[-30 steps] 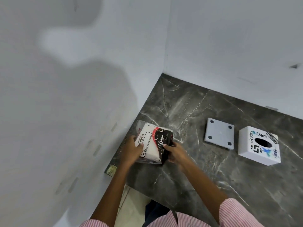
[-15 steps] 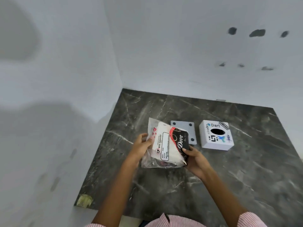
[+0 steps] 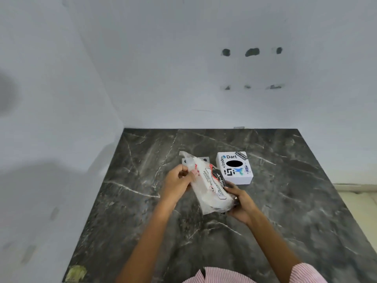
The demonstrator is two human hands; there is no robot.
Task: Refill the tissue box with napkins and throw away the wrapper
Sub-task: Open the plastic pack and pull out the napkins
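I see a dark veined marble countertop point(image 3: 275, 211) set into a corner of plain pale walls, with a few dark marks on the far wall.

Both hands hold the napkin pack point(image 3: 210, 184) just above the counter, near its middle. The pack is white tissue in a clear plastic wrapper point(image 3: 188, 161) with red and black print. Its long axis runs diagonally, from far-left to near-right.

My left hand point(image 3: 177, 183) is closed on the far-left part of the pack, fingers curled over the loose plastic where the wrapper tails off. My right hand point(image 3: 240, 202) cups the near-right end from below and behind, fingers wrapped round it.

The tissue box point(image 3: 234, 168) stands on the counter just beyond and to the right of the pack, near it but apart from it. It is a white cube with stickers and a dark oval slot on top. A flat grey plate with corner holes point(image 3: 205, 159), probably the box's base, lies behind the pack and is mostly hidden by it.

Judgement: the step in hand is opening the wrapper. The loose end lies at the left hand, so that hand should tear while the right hand braces the pack. The right hand is nearer the box for the later transfer. No bin is in view.
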